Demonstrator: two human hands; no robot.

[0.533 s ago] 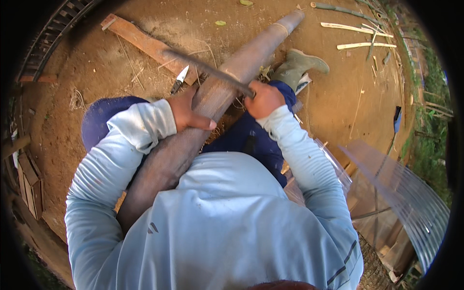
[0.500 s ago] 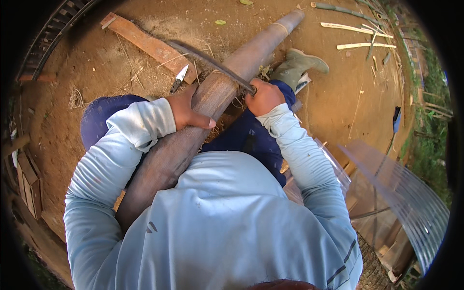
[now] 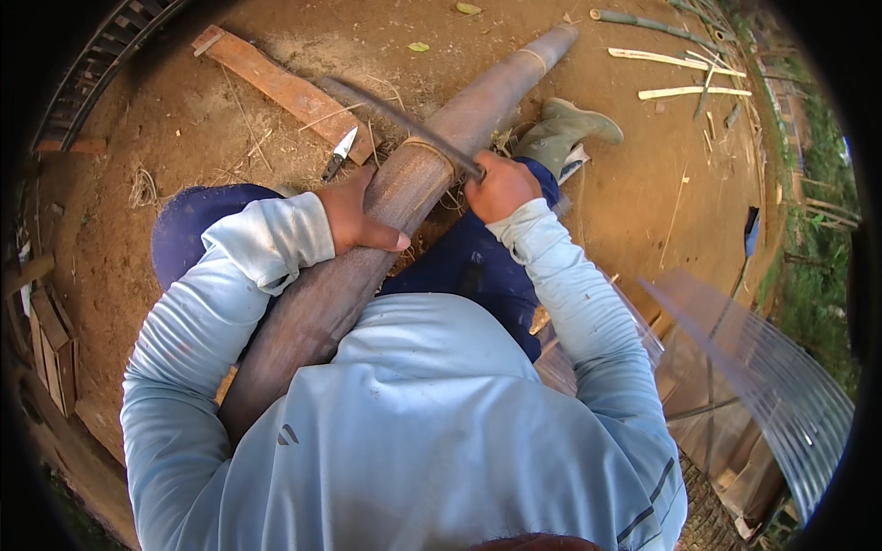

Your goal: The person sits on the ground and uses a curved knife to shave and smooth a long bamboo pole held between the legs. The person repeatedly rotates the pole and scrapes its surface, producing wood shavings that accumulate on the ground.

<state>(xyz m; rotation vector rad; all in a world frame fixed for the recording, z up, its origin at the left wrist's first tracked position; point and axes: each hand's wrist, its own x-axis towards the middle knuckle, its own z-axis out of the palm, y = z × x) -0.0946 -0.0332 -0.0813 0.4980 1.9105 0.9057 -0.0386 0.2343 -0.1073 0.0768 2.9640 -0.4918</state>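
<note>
In the head view, a thick brown pole (image 3: 303,321) runs aslant between the person's legs, its near end under the left arm beside the torso and its far end pointing up and to the right.

The left hand (image 3: 352,213) lies over the pole's left side, its grip spread wide to clasp that girth — the thumb reaches across the upper face, while most of the fingers are hidden behind the hand and the wood.

The right hand (image 3: 505,188) is just beyond the pole's right edge, its grip closed in a fist around the end of a long, narrow, dark tool (image 3: 404,122). The tool slants across the pole, close to a ring around it, and its other end reaches out past the left edge; whether it touches the wood cannot be told.

On the ground, an open knife (image 3: 342,152) lies at the near end of an orange-brown board (image 3: 276,87). A greenish boot (image 3: 565,129) stands right of the pole — pale strips (image 3: 695,91) lie farther off.
</note>
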